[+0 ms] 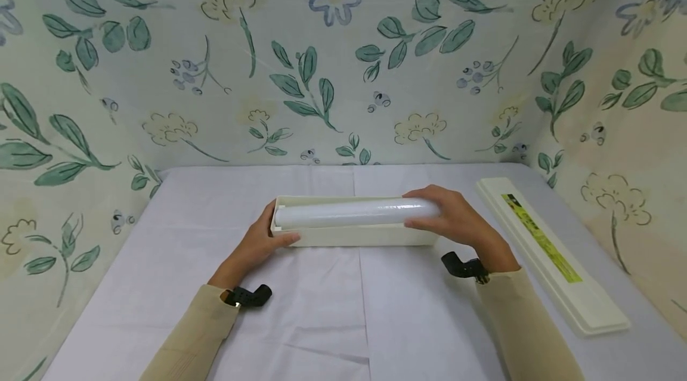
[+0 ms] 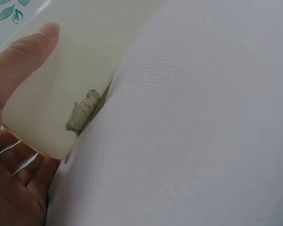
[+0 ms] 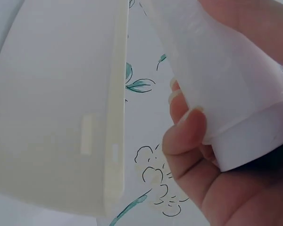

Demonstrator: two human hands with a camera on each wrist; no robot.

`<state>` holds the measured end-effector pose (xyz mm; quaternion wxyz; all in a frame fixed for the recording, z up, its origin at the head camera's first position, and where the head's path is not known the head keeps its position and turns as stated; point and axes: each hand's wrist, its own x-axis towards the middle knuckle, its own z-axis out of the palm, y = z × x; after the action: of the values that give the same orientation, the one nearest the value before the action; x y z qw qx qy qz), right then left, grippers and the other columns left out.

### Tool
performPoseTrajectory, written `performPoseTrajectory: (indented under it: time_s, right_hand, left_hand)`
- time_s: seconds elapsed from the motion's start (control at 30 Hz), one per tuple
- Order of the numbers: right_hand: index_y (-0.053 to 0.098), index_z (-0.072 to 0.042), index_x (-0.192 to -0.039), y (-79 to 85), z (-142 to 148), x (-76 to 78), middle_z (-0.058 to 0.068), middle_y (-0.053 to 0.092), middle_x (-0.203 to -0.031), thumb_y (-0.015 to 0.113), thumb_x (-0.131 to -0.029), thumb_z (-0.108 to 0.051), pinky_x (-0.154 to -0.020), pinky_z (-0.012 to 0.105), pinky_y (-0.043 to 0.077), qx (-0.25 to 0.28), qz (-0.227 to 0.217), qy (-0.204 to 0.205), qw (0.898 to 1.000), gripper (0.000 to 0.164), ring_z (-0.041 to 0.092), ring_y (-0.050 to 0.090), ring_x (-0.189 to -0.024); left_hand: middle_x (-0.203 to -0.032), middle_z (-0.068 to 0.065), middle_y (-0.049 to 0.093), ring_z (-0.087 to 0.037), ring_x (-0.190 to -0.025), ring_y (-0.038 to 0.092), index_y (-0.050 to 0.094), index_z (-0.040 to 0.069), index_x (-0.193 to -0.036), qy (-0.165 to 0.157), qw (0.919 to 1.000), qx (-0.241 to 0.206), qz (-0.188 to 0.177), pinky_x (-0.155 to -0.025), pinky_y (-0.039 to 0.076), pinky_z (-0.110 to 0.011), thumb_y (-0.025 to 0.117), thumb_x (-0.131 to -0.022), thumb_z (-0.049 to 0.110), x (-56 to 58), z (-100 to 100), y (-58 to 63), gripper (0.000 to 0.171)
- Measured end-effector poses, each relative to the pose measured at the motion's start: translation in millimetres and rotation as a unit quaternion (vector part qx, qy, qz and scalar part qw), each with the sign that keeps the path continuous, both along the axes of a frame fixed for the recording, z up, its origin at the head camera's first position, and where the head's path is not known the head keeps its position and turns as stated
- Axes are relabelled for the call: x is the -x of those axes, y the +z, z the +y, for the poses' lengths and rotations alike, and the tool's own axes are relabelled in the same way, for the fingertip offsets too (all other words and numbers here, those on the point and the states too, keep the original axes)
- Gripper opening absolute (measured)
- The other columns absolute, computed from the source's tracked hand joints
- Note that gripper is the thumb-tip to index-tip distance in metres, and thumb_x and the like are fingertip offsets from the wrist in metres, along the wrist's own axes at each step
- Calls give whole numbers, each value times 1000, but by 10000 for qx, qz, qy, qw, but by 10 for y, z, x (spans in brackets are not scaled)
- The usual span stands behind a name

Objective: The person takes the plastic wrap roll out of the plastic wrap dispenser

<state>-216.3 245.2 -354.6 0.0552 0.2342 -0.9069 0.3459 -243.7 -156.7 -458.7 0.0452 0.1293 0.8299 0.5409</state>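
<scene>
A long cream box (image 1: 354, 237) stands on the cloth with its top uncovered. My left hand (image 1: 263, 238) grips its left end, thumb on the front wall and fingers round the end. In the left wrist view a grey, fuzzy patch (image 2: 83, 113) marks a lower corner of the box. A white roll of cling film (image 1: 354, 213) lies along the box. My right hand (image 1: 453, 217) grips the right end of the roll, which is raised above the rim. The right wrist view shows the fingers curled round the roll and a white core edge (image 3: 254, 146) sticking out.
A long cream lid (image 1: 553, 256) with a yellow-green label (image 1: 542, 238) lies slantwise at the right of the table. White cloth (image 1: 316, 321) covers the table. Floral fabric (image 1: 343, 59) hangs behind and at both sides.
</scene>
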Motion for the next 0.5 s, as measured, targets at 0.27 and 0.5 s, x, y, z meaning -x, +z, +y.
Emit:
performPoseTrajectory:
  time_s: [0.27, 0.5]
  right_hand:
    - [60, -9, -113, 263, -63, -226, 5, 59, -101, 75, -74, -20, -67, 29, 46, 37, 58, 175, 9998, 43, 18, 53, -81]
    - [60, -20, -114, 138, 104, -99, -4, 59, -103, 74, -74, -33, -68, 32, 47, 2, 116, 57, 9999, 44, 15, 53, -82]
  left_hand:
    - [-135, 7, 36, -20, -118, 39, 12, 37, -141, 100, 9999, 85, -55, -98, 29, -50, 75, -69, 43, -32, 3, -32, 96]
    - [-135, 6, 36, -21, -116, 41, 11, 36, -142, 95, 9999, 66, -39, -97, 31, -49, 75, -69, 43, -11, 15, -1, 98]
